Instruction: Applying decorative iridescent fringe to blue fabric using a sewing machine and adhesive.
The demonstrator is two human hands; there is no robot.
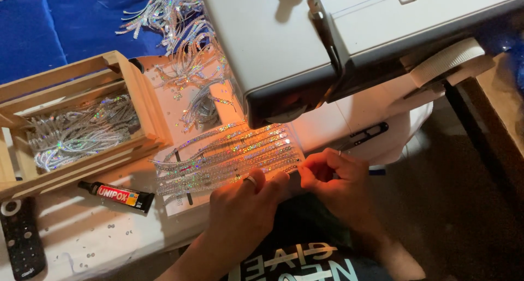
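Sequin strips [229, 155] are laid flat below the sewing machine [305, 46]; pressed by the left hand [245, 204], their end pinched in the right hand's [333, 177] closed grip.

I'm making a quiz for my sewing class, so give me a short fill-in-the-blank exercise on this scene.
1. Both hands, left hand and right hand, touch a row of sequin ____.
2. The glue tube lies in front of a wooden ____.
3. The thread snips lie under the white sewing ____.

Missing words: strips; crate; machine
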